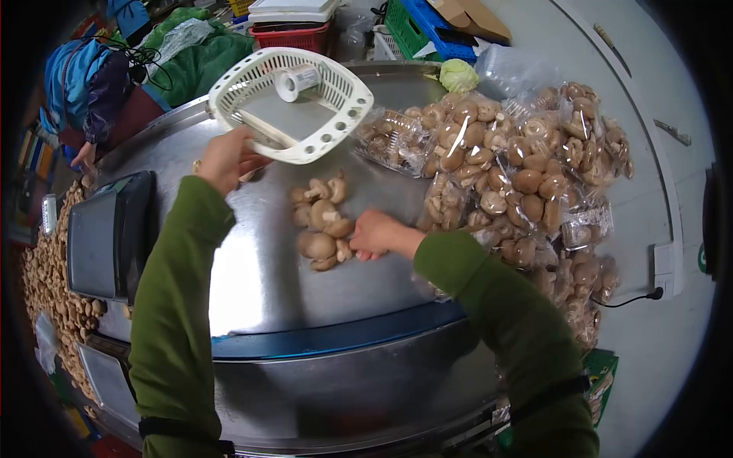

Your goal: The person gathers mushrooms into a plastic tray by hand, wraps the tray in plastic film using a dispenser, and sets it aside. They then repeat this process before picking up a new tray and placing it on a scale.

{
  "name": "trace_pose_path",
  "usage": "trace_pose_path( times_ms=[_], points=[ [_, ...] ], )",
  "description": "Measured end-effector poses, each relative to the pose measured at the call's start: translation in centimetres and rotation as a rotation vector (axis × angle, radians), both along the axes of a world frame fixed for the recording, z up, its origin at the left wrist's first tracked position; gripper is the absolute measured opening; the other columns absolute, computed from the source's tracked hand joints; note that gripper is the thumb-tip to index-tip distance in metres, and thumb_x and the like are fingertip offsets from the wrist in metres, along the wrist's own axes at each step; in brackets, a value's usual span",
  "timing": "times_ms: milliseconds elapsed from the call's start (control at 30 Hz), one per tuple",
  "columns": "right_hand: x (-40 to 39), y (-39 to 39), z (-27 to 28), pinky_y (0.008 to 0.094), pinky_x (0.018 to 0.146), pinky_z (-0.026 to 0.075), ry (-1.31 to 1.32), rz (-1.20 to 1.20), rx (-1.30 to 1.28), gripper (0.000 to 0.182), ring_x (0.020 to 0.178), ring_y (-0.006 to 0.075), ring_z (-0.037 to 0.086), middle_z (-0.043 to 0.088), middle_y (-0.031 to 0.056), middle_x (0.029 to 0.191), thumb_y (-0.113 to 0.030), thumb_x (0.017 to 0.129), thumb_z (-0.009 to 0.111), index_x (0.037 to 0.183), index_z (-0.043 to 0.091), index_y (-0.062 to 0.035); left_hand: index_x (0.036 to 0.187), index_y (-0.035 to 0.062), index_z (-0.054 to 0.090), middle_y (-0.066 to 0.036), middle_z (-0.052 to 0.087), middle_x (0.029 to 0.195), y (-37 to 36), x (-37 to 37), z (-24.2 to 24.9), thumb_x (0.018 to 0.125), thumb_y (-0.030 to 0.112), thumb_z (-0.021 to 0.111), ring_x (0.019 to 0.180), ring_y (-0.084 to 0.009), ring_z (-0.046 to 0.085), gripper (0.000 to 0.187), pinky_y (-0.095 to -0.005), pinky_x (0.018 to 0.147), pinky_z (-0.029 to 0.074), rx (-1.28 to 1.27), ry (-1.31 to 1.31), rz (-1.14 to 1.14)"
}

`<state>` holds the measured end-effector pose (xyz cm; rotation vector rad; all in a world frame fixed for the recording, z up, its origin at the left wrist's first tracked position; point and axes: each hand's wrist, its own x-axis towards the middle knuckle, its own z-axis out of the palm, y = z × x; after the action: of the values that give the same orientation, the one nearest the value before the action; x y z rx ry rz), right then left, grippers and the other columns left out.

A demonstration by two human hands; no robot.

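My left hand [227, 160] is closed at the near left corner of a white plastic basket [311, 151] with slotted sides; part of its fingers is hidden. A white roll [298, 82] shows within the basket's rim. A small pile of brown-capped mushrooms [317, 244] lies on the steel table [259, 275]. Beside the pile, my right hand [378, 235] has its fingers curled, close against a mushroom's pale stem. Whatever those fingers enclose is hidden.
Clear bags of mushrooms [527, 179] are heaped at the right, below a cabbage [458, 75]. At left stand a dark scale [107, 237] and many loose mushrooms [57, 267]. Another person's hand [85, 155] is at the far left edge. Crates [412, 30] stand behind.
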<state>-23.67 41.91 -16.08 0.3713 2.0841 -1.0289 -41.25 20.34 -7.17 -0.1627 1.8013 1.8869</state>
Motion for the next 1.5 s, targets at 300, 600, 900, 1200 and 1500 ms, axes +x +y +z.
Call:
trace_pose_path(
  times_ms=[300, 600, 900, 1200, 1500],
  points=[
    [1.1, 0.2, -0.3, 0.0288, 0.053, 0.056, 0.005, -0.028, -0.09, 0.018, 0.062, 0.0143, 0.068, 0.071, 0.0105, 0.076, -0.015, 0.083, 0.061, 0.08, 0.067, 0.0026, 0.125, -0.005, 0.052, -0.017, 0.064, 0.111, 8.6, -0.4, -5.9, 0.095, 0.027, 0.057, 0.089, -0.0235, 0.068, 0.044, -0.0344, 0.075, 0.059, 0.121, 0.019, 0.125],
    [0.8, 1.5, -1.1, 0.0286, 0.056, 0.054, -0.006, 0.052, -0.035, 0.014, 0.062, 0.0136, 0.067, 0.067, 0.0081, 0.07, -0.013, 0.08, 0.067, 0.083, 0.06, -0.0009, 0.14, 0.0059, 0.045, -0.02, 0.059, 0.124, -3.2, -3.3, -7.6, 0.062, 0.054, 0.08, 0.115, -0.0352, 0.056, 0.098, -0.0489, 0.097, 0.042, -1.348, 1.219, -0.274],
    [1.7, 0.3, 0.7, 0.0391, 0.071, 0.053, 0.204, 0.553, 0.249, 0.016, 0.077, 0.0255, 0.067, 0.069, 0.0067, 0.074, -0.021, 0.074, 0.069, 0.085, 0.067, -0.0096, 0.133, 0.0063, 0.048, -0.018, 0.06, 0.117, -7.3, -1.0, -2.7, 0.05, 0.05, 0.088, 0.107, -0.035, 0.058, 0.103, -0.0472, 0.094, 0.041, -1.295, 0.824, -0.849],
    [1.6, -0.8, 1.0, 0.0318, 0.058, 0.053, 0.139, 0.406, 0.102, 0.017, 0.066, 0.0185, 0.067, 0.069, 0.0096, 0.078, -0.016, 0.083, 0.059, 0.087, 0.066, -0.0012, 0.141, 0.0078, 0.04, -0.019, 0.046, 0.136, -17.1, 10.1, -2.8, 0.044, 0.049, 0.092, 0.132, -0.0363, 0.039, 0.117, -0.0496, 0.108, 0.03, -1.312, 0.978, -0.926],
    [7.2, -1.0, 3.5, 0.0343, 0.074, 0.058, -0.347, -0.081, -0.143, 0.038, 0.092, 0.0215, 0.067, 0.065, 0.012, 0.098, -0.029, 0.09, 0.067, 0.106, 0.058, 0.0035, 0.15, 0.0061, 0.023, -0.024, 0.048, 0.13, -8.3, 13.0, -3.5, 0.062, 0.036, 0.09, 0.117, -0.035, 0.053, 0.115, -0.0417, 0.101, 0.045, -0.573, 0.532, -0.936]
  ],
)
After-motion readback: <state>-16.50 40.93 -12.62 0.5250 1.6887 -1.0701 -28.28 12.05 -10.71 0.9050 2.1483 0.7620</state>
